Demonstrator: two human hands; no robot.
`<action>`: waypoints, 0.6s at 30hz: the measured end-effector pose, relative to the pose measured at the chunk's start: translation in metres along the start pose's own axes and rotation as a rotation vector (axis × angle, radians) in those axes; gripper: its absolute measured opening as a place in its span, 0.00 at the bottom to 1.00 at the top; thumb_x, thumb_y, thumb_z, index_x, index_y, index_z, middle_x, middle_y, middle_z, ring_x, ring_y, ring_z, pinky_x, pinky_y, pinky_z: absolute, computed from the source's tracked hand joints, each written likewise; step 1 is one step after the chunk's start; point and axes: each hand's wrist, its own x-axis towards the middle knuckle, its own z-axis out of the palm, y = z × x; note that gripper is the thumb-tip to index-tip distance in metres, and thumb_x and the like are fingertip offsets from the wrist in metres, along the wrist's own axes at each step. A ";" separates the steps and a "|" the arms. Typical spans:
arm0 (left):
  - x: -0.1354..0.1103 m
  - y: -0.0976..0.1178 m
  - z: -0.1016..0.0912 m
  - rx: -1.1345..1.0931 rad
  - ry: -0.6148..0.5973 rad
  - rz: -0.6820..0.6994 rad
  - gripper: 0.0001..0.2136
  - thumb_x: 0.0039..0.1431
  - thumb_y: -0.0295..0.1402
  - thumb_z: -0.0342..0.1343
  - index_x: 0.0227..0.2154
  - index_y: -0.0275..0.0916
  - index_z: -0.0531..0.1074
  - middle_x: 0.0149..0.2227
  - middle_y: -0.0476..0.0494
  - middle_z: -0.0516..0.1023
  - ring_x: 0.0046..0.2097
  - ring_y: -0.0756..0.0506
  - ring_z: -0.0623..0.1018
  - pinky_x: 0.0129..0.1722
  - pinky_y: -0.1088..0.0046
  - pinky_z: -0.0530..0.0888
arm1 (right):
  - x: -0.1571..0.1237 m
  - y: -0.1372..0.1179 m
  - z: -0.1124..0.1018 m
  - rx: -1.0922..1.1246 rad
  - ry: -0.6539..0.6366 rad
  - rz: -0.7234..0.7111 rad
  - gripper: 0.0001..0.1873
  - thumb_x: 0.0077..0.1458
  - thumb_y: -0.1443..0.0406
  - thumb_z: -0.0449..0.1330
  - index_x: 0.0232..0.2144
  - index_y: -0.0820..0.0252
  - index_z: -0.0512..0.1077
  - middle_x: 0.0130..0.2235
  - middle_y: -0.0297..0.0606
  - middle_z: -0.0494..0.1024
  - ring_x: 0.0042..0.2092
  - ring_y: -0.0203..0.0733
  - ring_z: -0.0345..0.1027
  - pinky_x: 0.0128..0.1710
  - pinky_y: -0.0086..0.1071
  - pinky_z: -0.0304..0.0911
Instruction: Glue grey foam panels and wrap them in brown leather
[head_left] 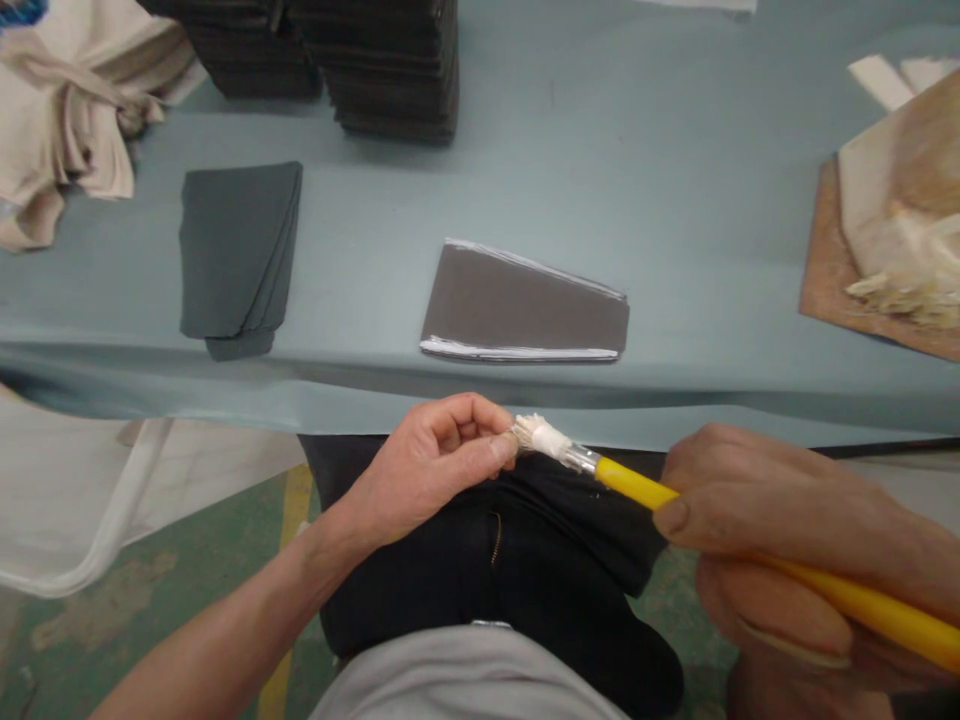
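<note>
My right hand (pixel 787 540) grips the yellow handle of a brush (pixel 637 484), which points left across my lap. The brush has a metal collar and a pale, clumped bristle end. At its bristle tips, the thumb and fingers of my left hand (pixel 442 450) are pinched together. Beyond both hands, near the table edge, lies a flat brown-grey tapered piece (pixel 525 305) with white strips of what looks like glue along its two long edges. Whether it is one layer or several stacked layers I cannot tell.
Dark green-grey pieces (pixel 236 250) lie fanned at the left. Tall dark stacks (pixel 397 70) stand behind. Crumpled beige cloth (pixel 82 100) fills the far left. On the right is a brown board (pixel 821 270) with a glue-crusted container. A white chair frame (pixel 127 500) is below left.
</note>
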 end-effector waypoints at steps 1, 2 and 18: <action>0.001 0.000 0.000 -0.003 0.003 -0.003 0.12 0.58 0.40 0.70 0.34 0.37 0.78 0.30 0.49 0.77 0.33 0.51 0.74 0.37 0.75 0.71 | -0.002 0.000 0.002 -0.014 0.029 -0.042 0.21 0.73 0.53 0.59 0.30 0.56 0.77 0.19 0.31 0.71 0.16 0.35 0.61 0.18 0.33 0.57; 0.001 0.000 0.000 -0.007 0.005 -0.004 0.12 0.58 0.40 0.70 0.33 0.37 0.78 0.30 0.49 0.77 0.33 0.51 0.74 0.37 0.75 0.71 | -0.003 -0.001 0.005 -0.019 0.061 -0.095 0.18 0.73 0.58 0.59 0.30 0.58 0.77 0.20 0.32 0.71 0.17 0.34 0.60 0.18 0.33 0.56; 0.003 0.005 0.003 0.036 0.013 0.003 0.12 0.55 0.39 0.69 0.30 0.37 0.75 0.27 0.52 0.75 0.31 0.52 0.71 0.36 0.75 0.69 | -0.004 -0.023 -0.001 -0.146 -0.085 0.028 0.15 0.72 0.54 0.60 0.35 0.54 0.75 0.23 0.32 0.72 0.22 0.38 0.62 0.24 0.36 0.57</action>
